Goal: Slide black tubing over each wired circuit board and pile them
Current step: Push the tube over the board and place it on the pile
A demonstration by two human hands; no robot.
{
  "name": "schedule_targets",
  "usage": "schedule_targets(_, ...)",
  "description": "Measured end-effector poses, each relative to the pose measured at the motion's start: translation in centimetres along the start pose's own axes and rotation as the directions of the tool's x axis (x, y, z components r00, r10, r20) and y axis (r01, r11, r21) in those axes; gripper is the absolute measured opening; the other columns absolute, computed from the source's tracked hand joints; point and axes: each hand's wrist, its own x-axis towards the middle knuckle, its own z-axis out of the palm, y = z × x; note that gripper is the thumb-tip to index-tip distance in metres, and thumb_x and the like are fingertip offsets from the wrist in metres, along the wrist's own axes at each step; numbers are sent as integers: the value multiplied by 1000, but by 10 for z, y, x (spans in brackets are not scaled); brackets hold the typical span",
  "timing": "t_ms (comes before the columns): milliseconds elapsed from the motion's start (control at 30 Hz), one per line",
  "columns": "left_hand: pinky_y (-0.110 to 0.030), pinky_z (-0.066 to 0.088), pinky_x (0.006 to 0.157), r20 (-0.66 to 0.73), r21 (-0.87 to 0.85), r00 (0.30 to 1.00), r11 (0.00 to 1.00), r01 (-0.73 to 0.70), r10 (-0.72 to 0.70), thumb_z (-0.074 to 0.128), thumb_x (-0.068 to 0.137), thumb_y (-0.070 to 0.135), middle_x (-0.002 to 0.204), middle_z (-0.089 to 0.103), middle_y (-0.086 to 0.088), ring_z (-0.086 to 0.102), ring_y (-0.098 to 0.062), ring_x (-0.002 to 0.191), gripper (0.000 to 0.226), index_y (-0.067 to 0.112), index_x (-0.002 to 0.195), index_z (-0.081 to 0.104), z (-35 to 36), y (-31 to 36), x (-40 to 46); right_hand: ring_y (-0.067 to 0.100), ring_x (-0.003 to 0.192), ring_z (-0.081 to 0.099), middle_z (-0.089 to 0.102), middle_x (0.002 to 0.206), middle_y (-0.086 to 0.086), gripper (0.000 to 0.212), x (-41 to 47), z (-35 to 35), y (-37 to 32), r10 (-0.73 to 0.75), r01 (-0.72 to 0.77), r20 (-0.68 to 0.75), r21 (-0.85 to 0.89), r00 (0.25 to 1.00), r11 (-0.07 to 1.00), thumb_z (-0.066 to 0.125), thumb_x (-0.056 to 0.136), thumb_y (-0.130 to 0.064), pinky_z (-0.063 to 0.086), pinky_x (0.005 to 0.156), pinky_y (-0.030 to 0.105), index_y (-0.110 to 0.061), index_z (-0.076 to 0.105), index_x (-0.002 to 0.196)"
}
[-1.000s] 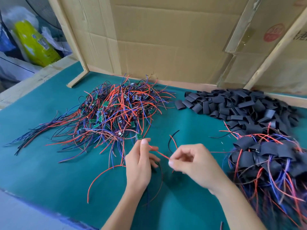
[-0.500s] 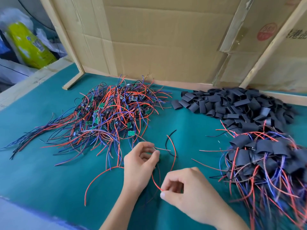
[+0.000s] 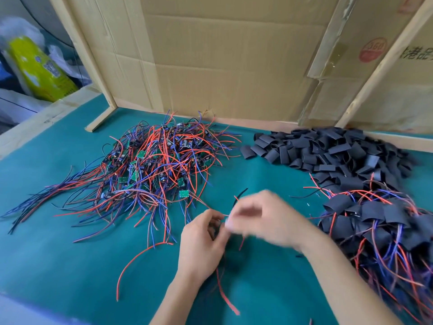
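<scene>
Green mat (image 3: 58, 266): bare boards pile (image 3: 152, 170) far left, tubing heap (image 3: 328, 151) far right, finished pile (image 3: 379, 231) near right. My left hand (image 3: 201, 242) pinches wired board's leads; right hand (image 3: 264, 219) swung back from near side, blurred, grip unclear. Still gathering wires, no tube on.

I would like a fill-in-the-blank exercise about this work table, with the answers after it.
1. The cloth covering the table is ____.
2. The heap of empty black tubing pieces lies on the far ____ side.
3. Behind the tangled pile of red and blue wired circuit boards stands a wall of brown ____.

Missing words: green; right; cardboard
</scene>
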Motion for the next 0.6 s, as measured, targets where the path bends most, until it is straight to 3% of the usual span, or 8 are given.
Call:
schedule_targets(67,-20,49,63,-38,-90,999,996,22,-25,54,86,22,76,68,11,64,-10,64,15,27,91,68,-1,-1,0,-1,76,65,74,79,-12,11,35,-18,19,67,-78,-340,-16,938,997,77,81,-38,50,77,28,-27,76,81)
schedule_targets(100,-17,48,61,-33,-155,998,987,45,-51,49,87,20,80,68,12,68,-10,65,20,27,93,67,-1,0,-1,5,88,67,75,94,-12,8,51,-28,30,125,-157,-447,-34,886,987,76,84,-32,51,85,31,-28,76,91)
schedule_targets(133,-17,47,59,-23,-208,997,976,67,-73,45,88,18,84,68,12,71,-11,65,25,27,96,66,-1,0,-1,15,100,66,70,112,-6,19,67,-35,40,201,-251,-503,-33,840,967,74,87,-28,51,91,35,-29,73,105)
schedule_targets(200,-19,47,56,-15,-253,996,964,85,-92,38,88,15,90,67,11,74,-15,66,31,26,98,66,-2,-1,-1,30,102,64,52,135,6,42,91,-45,60,382,-432,-505,21,774,902,69,89,-27,55,91,42,-30,60,130)
schedule_targets(300,-18,46,56,-11,-297,996,951,84,-92,36,85,12,89,67,8,74,-21,68,36,27,93,68,-2,1,-2,32,88,64,40,141,7,62,113,-51,73,491,-555,-499,25,714,832,64,87,-32,60,86,48,-36,45,146)
schedule_targets(433,-14,47,56,-26,-383,991,917,113,-133,51,92,8,80,69,2,72,-25,67,27,26,83,70,-5,6,-2,20,72,61,43,150,-1,73,123,-54,75,488,-532,-513,70,706,844,69,82,-32,61,85,49,-38,44,150)
schedule_targets(600,-16,49,58,-25,-404,990,907,115,-136,59,97,-5,79,72,-2,75,-19,69,25,15,86,71,-6,3,-1,27,101,68,68,132,-5,51,120,-44,82,505,-376,-640,339,579,862,74,80,-19,63,83,47,-29,68,130)
